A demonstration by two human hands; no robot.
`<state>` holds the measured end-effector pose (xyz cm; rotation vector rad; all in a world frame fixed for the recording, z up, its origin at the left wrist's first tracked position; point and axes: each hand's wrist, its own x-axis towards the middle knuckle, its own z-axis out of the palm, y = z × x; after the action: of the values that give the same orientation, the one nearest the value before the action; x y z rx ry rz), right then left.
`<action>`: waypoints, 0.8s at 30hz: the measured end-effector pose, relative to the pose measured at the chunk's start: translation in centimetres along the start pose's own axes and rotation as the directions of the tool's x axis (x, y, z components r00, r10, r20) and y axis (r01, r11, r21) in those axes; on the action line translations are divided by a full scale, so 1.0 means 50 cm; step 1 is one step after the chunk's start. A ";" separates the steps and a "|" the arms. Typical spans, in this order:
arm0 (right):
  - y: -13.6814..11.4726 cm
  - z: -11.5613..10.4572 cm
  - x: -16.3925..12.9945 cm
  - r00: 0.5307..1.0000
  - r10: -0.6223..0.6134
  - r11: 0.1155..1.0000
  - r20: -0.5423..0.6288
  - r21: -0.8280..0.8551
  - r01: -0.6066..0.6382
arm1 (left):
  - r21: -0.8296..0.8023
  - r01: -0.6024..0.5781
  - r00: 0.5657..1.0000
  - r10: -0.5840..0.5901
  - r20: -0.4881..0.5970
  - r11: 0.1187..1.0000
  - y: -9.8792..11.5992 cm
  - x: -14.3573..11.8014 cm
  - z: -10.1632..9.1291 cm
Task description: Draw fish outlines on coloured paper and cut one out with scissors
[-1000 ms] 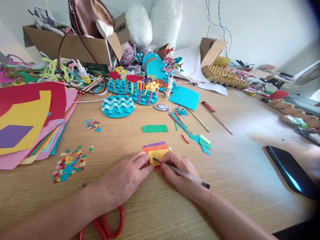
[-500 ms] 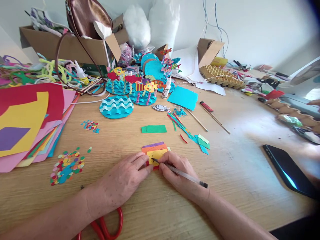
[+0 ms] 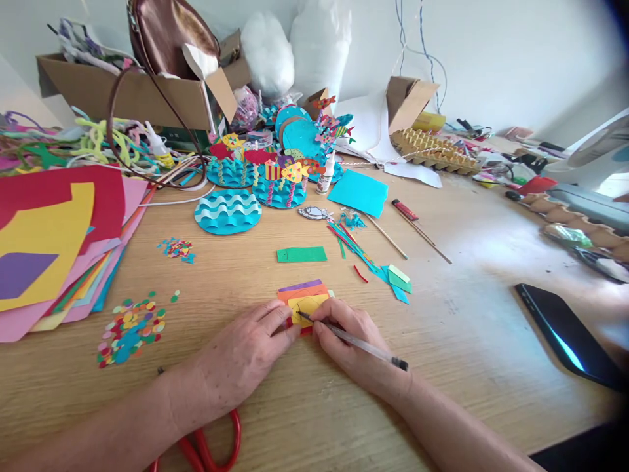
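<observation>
Near the front edge of the wooden table (image 3: 466, 341), the right hand (image 3: 351, 344) lies low on its side, wrist bent inward, fingers pinched shut around a clear pen (image 3: 354, 341) whose tip touches the yellow paper piece (image 3: 309, 305). That piece tops a small stack of orange and purple slips just beyond the pinch. Left of the pen tip, the left hand (image 3: 240, 357) lies palm down, fingers stretched flat and gripping nothing, fingertips pressing the stack's near left edge. Under the left wrist, toward the person, red scissors (image 3: 211, 442) peek out. Beyond the stack lies a green strip (image 3: 301, 254); far right of the pen rests a dark phone (image 3: 570, 337).
</observation>
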<state>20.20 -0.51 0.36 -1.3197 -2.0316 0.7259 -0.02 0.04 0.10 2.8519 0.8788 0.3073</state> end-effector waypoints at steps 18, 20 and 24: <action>-0.002 -0.001 0.002 1.000 0.002 1.000 0.018 -0.006 -0.002 | -0.012 0.009 1.000 -0.009 0.003 1.000 -0.001 0.001 0.001; -0.003 -0.002 0.002 1.000 0.012 1.000 0.014 -0.002 -0.012 | -0.006 0.012 1.000 -0.012 -0.002 1.000 -0.001 0.001 0.000; -0.005 -0.002 0.001 1.000 0.011 1.000 0.014 -0.002 -0.011 | -0.010 0.008 1.000 -0.008 0.006 1.000 -0.001 0.000 -0.001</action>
<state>20.11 -0.51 0.60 -1.3309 -2.0380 0.7401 -0.08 0.07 0.12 2.8383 0.8847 0.3014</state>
